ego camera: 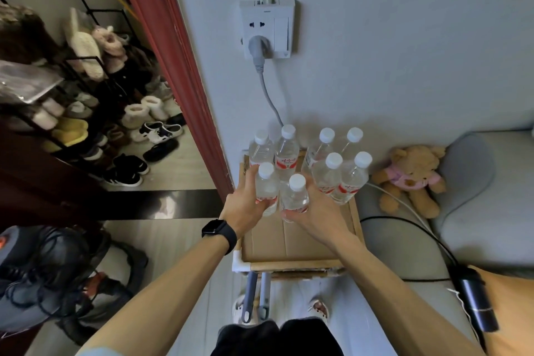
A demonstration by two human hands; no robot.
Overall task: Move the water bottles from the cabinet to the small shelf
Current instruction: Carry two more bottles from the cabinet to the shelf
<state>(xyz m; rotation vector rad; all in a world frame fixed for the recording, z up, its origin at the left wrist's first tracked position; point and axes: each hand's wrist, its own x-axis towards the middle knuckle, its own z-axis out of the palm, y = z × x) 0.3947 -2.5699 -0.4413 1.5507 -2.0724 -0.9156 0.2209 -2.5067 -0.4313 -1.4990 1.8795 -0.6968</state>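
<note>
Several clear water bottles with white caps and red labels stand on the cardboard-lined top of the small shelf (300, 243) against the wall. My left hand (245, 205) grips the front-left bottle (266, 188) around its lower body. My right hand (312, 211) grips the front-middle bottle (294, 196) at its base. Both bottles are upright, at the near edge of the group. Two bottles (286, 153) stand behind them and a cluster of bottles (341, 173) stands to the right. The cabinet is not in view.
A wall socket (267, 29) with a grey plug and cable hangs above the shelf. A teddy bear (410, 176) and a grey cushion lie to the right. A red door frame (179, 66) and a shoe rack (72, 81) stand left. Black cables run along the right.
</note>
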